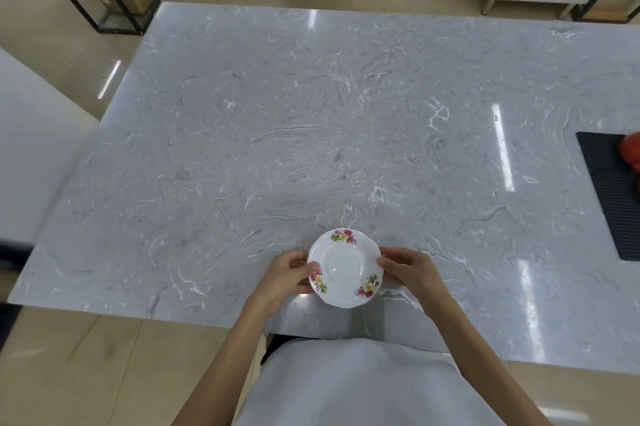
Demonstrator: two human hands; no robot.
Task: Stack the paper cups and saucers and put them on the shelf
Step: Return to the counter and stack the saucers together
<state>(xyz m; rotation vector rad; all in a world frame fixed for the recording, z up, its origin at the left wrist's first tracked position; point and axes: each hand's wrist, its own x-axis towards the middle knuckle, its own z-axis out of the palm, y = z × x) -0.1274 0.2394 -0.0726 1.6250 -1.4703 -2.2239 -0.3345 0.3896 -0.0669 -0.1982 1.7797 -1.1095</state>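
fingers of left hand [289, 275] and right hand [407, 271] pinch opposite saucer [345, 268] rims

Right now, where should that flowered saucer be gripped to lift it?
By its thin scalloped rim on opposite sides, coming in from left and right, as the left hand and right hand do; the floral saucer is shallow and flat, with nothing else to pinch.

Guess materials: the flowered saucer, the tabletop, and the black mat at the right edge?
Saucer: probably glazed ceramic; white, glossy, printed flowers, scalloped rim.
Tabletop: polished grey marble or a stone-look slab; white veining and sharp light reflections.
Black mat: likely rubber or soft plastic; matte with fine parallel ribs.
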